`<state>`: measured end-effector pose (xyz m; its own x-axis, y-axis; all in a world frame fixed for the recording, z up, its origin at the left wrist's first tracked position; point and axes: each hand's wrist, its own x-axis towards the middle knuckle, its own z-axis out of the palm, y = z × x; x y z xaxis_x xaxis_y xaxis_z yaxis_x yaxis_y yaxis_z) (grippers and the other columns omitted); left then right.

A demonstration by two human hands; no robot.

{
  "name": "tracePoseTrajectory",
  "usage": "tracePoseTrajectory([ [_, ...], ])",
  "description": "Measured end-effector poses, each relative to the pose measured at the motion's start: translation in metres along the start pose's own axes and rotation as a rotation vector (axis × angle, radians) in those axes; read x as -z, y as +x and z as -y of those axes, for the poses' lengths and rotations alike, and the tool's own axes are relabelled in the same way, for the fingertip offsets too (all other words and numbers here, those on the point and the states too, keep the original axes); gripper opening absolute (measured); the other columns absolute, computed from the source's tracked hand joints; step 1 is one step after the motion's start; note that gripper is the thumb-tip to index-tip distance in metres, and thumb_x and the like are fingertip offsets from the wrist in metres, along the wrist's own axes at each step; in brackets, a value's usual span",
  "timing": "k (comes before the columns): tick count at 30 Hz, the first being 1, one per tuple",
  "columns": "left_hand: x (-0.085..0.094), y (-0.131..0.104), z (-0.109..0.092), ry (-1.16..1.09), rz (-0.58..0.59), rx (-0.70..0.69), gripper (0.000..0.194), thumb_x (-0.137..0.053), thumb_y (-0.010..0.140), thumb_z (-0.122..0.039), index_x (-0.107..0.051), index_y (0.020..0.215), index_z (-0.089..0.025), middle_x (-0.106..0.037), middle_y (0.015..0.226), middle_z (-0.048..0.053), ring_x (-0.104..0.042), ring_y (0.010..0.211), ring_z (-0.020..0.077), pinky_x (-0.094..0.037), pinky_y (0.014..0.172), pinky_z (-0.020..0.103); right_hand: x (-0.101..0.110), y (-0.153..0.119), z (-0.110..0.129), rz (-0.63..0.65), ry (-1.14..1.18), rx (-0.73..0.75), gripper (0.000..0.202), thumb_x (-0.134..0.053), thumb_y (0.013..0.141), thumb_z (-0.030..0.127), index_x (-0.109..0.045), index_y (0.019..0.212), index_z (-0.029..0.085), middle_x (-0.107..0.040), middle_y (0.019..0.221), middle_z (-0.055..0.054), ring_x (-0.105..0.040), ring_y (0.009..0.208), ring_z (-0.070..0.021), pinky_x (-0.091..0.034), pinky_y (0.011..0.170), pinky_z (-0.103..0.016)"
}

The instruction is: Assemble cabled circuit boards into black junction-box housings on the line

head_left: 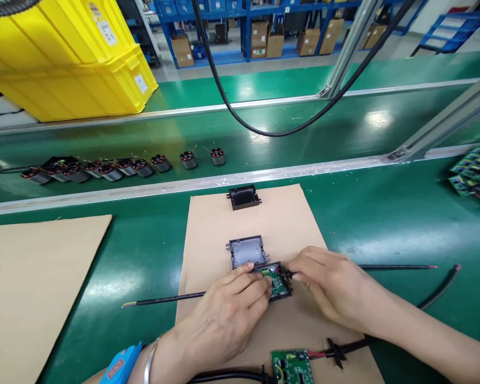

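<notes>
A green circuit board (278, 286) sits in a black plastic case half (288, 293) on the cardboard. My left hand (234, 304) is closed over the left part of that case, fingertips pressing on the board and hiding much of it. A thin black cable (168, 300) with bared wire ends comes out left of this hand. At the case's right end, my right hand (324, 277) pinches a black cable (396, 266), which runs on behind the hand to the right. Just behind the case lies another open case half (247, 252), touching or nearly touching it.
Nearer me is a second circuit board (292, 367) with thick black cables. Another black case part (244, 197) lies farther back on the cardboard sheet (208, 229). Several motor stators (160, 162) line the rail. Yellow crates (84, 80) stand left; a black cable (264, 132) hangs ahead.
</notes>
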<state>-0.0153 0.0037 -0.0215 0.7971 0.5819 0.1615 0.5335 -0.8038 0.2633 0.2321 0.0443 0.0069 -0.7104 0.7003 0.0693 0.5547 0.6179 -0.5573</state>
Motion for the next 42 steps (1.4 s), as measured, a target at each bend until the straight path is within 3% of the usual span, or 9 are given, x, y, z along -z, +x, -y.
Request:
tracePoseTrajectory([
  [3,-0.002,0.000,0.000,0.000,-0.027,-0.004,0.031,-0.042,0.093,-0.008,-0.058,0.120,-0.010,-0.058,0.131,0.006,-0.051,0.120,0.0176,-0.028,0.119,0.036,0.000,0.004,0.006,0.009,0.026,0.013,0.022,-0.038,0.093,0.010,-0.059,0.091,0.016,-0.059,0.082,-0.006,-0.054,0.076,-0.0191,-0.042,0.066,-0.031],
  [8,-0.003,0.001,-0.001,0.040,-0.052,-0.015,0.031,-0.044,0.093,-0.012,-0.058,0.121,-0.008,-0.060,0.127,0.008,-0.054,0.115,0.0197,-0.033,0.115,0.039,0.016,0.004,0.006,0.216,-0.031,-0.228,0.019,-0.045,0.093,0.016,-0.049,0.074,0.020,-0.053,0.067,0.001,-0.049,0.060,-0.0145,-0.035,0.057,-0.028],
  [10,-0.002,0.002,-0.002,0.053,-0.058,-0.023,0.031,-0.042,0.094,-0.013,-0.059,0.120,-0.009,-0.061,0.124,0.008,-0.055,0.112,0.0201,-0.035,0.114,0.039,0.015,0.007,0.008,0.232,-0.048,-0.186,0.019,-0.044,0.090,0.011,-0.047,0.073,0.020,-0.052,0.068,0.001,-0.048,0.062,-0.0148,-0.035,0.058,-0.028],
  [14,0.000,0.003,-0.003,0.056,-0.064,-0.008,0.029,-0.041,0.095,-0.013,-0.060,0.116,-0.010,-0.063,0.120,0.008,-0.057,0.108,0.0200,-0.036,0.112,0.038,-0.001,0.014,0.007,0.129,-0.195,0.106,0.025,-0.037,0.080,-0.003,-0.048,0.074,0.018,-0.053,0.077,-0.004,-0.045,0.070,-0.0183,-0.033,0.059,-0.031],
  [17,0.001,0.003,-0.003,0.071,-0.057,0.000,0.028,-0.041,0.096,-0.015,-0.061,0.115,-0.010,-0.062,0.122,0.009,-0.057,0.109,0.0206,-0.037,0.110,0.039,-0.007,0.011,-0.003,0.098,-0.286,0.234,0.032,-0.032,0.081,-0.007,-0.052,0.078,0.017,-0.053,0.078,-0.005,-0.043,0.070,-0.0187,-0.033,0.061,-0.032],
  [26,0.003,0.003,-0.005,0.132,0.001,-0.033,0.028,-0.044,0.094,-0.016,-0.062,0.115,-0.013,-0.046,0.147,0.004,-0.054,0.116,0.0212,-0.038,0.111,0.040,-0.001,0.005,-0.009,0.143,-0.391,0.238,0.035,-0.031,0.081,-0.006,-0.059,0.086,0.016,-0.058,0.085,-0.008,-0.047,0.074,-0.0210,-0.041,0.062,-0.033],
  [33,0.006,0.008,-0.007,0.076,0.013,-0.029,0.026,-0.045,0.093,-0.018,-0.061,0.113,-0.012,-0.051,0.142,0.009,-0.052,0.121,0.0215,-0.036,0.112,0.040,-0.007,0.005,-0.008,0.085,-0.583,0.376,0.026,-0.036,0.091,0.007,-0.061,0.088,0.013,-0.058,0.083,-0.011,-0.048,0.072,-0.0239,-0.039,0.056,-0.035],
  [38,0.014,0.017,-0.011,0.100,0.043,-0.014,0.027,-0.044,0.091,-0.017,-0.060,0.112,-0.010,-0.059,0.132,0.013,-0.058,0.111,0.0230,-0.043,0.104,0.041,-0.013,0.004,-0.005,0.095,-0.622,0.308,0.021,-0.040,0.088,0.008,-0.059,0.081,0.016,-0.056,0.078,-0.009,-0.048,0.068,-0.0228,-0.037,0.053,-0.034],
  [42,0.011,0.013,-0.011,0.094,0.062,0.002,0.033,-0.048,0.083,-0.014,-0.060,0.114,-0.009,-0.055,0.137,0.011,-0.058,0.110,0.0257,-0.046,0.102,0.042,-0.018,-0.003,-0.009,0.056,-0.557,0.236,0.021,-0.041,0.089,0.006,-0.061,0.090,0.012,-0.057,0.083,-0.009,-0.051,0.072,-0.0215,-0.042,0.057,-0.033],
])
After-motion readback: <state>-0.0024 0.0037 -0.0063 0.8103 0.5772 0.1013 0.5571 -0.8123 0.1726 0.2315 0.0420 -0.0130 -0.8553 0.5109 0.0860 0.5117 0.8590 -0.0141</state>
